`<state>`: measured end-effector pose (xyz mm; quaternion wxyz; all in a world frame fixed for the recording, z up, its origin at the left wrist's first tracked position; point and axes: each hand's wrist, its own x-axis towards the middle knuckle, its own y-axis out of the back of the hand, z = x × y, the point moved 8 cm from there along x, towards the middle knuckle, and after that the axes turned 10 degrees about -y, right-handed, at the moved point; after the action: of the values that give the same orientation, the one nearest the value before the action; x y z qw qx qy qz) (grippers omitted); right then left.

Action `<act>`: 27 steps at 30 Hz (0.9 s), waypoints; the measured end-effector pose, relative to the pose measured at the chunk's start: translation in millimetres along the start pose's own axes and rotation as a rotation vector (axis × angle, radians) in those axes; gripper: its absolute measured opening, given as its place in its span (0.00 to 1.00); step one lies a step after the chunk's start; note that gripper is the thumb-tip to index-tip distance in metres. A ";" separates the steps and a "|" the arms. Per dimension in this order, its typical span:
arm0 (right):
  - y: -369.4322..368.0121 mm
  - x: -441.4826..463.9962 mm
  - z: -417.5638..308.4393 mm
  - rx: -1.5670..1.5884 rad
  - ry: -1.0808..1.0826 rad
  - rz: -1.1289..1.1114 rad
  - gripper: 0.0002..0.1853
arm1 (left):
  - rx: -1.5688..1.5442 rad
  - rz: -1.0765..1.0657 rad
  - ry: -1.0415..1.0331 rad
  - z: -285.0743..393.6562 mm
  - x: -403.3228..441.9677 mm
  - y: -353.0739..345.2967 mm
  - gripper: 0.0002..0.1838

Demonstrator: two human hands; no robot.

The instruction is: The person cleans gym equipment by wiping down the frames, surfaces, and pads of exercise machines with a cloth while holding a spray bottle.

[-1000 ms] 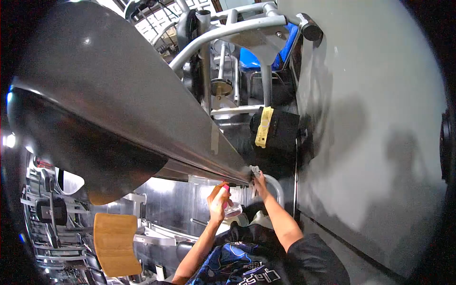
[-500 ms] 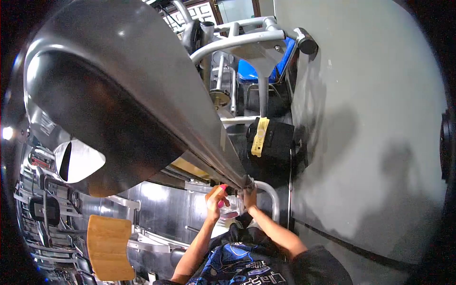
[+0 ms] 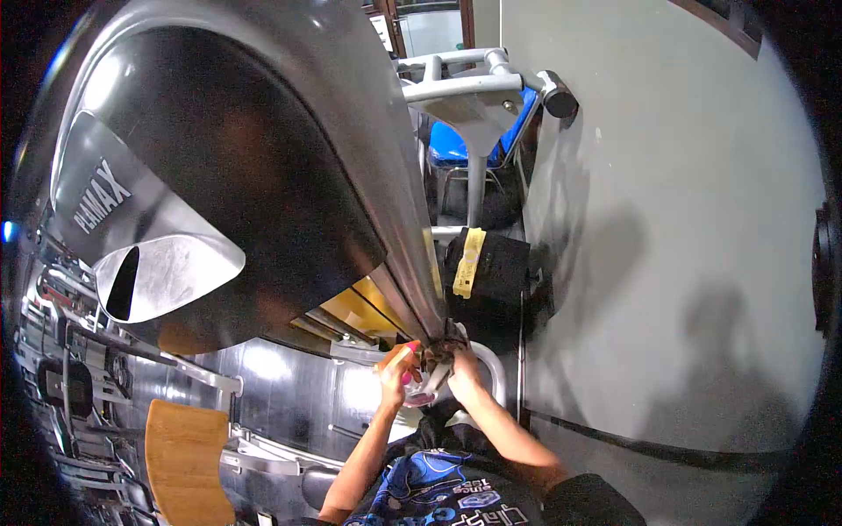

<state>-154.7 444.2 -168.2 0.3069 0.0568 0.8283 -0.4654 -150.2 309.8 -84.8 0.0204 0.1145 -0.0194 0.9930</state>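
My left hand (image 3: 395, 373) is closed around a spray bottle (image 3: 419, 397) with a pink head and a see-through body. Its fingers wrap the neck, just left of the machine's upright. Against the lower end of the tall grey machine cover (image 3: 399, 219), my right hand (image 3: 463, 370) presses a dark, crumpled cloth (image 3: 451, 338). Part of that cloth is hidden by the fingers. A curved silver frame tube (image 3: 495, 377) passes just right of the right hand.
The big black machine shroud (image 3: 237, 167) fills the upper left. A grey wall (image 3: 667, 175) closes off the right. Ahead are a black box with a yellow strip (image 3: 469, 263) and a blue chair (image 3: 449, 143). A wooden board (image 3: 184, 456) sits lower left.
The view has shifted, so the machine cover and shroud appear farther right. My right hand and the cloth have moved slightly along the upright's lower end. The bottle stays in my left hand.
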 end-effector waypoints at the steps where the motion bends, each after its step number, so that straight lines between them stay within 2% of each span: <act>1: -7.3 -7.5 -8.7 -0.078 0.110 0.004 0.15 | -0.023 0.009 0.031 -4.3 -0.6 0.2 0.23; 3: 25.2 40.7 8.5 -0.102 0.124 0.002 0.16 | -0.018 0.003 0.000 -3.8 0.6 -1.3 0.23; 5: 77.5 76.7 27.8 -0.164 0.174 0.320 0.15 | -0.007 0.002 -0.029 -0.9 0.7 -2.9 0.23; 7: 71.6 77.8 31.3 -0.066 0.137 0.264 0.12 | -0.049 0.063 0.065 -7.5 -2.3 -2.8 0.27; 10: 65.0 72.2 37.0 -0.142 -0.074 0.275 0.12 | -0.014 0.030 0.009 -0.5 -1.3 -3.7 0.27; 11: 61.8 67.0 33.9 -0.145 -0.071 0.274 0.12 | -0.016 0.032 0.006 -0.2 -0.7 -3.4 0.27; 13: 11.3 23.4 14.6 0.007 -0.066 0.073 0.13 | -0.058 0.046 0.030 -1.6 -2.2 -5.5 0.26; 14: 7.9 14.3 15.9 0.065 -0.047 0.078 0.12 | -0.113 0.057 0.049 -1.1 -2.1 -7.6 0.26; 15: -3.6 -6.4 2.8 -0.013 0.018 0.213 0.10 | -0.118 0.059 0.047 -2.8 -2.3 -8.0 0.26; 17: -0.2 -4.5 -8.9 -0.326 0.226 0.195 0.13 | -0.014 0.096 -0.013 -2.0 -1.5 -0.8 0.26; 18: 2.5 -3.1 -7.8 -0.328 0.229 0.191 0.13 | -0.028 0.075 0.034 3.1 -2.2 -2.4 0.27; 20: -12.3 -18.3 -30.0 -0.726 0.675 0.197 0.15 | -0.027 0.063 0.038 8.5 -2.1 -2.4 0.27; 21: -1.7 -8.6 -22.7 -0.727 0.678 0.192 0.15 | -0.027 0.050 0.050 11.1 -3.2 -3.7 0.28; 23: 37.8 30.0 -3.1 -0.609 0.537 0.225 0.16 | -0.026 0.054 0.080 20.3 -3.9 -6.9 0.28; 24: 48.4 45.3 5.8 -0.518 0.347 0.169 0.24 | -0.022 0.054 0.054 23.1 -4.0 -8.2 0.28; 25: 33.1 30.7 -5.2 -0.519 0.354 0.166 0.24 | -0.018 0.052 0.026 26.7 -2.5 -8.6 0.28; 27: -27.3 -20.6 -37.9 -0.831 0.370 0.272 0.18 | -0.045 0.050 0.005 30.0 -2.1 -8.0 0.26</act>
<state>-165.7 463.3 -122.2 0.2092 0.1189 0.9701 -0.0326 -141.0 316.4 -55.9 -0.0019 0.1110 -0.0443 0.9928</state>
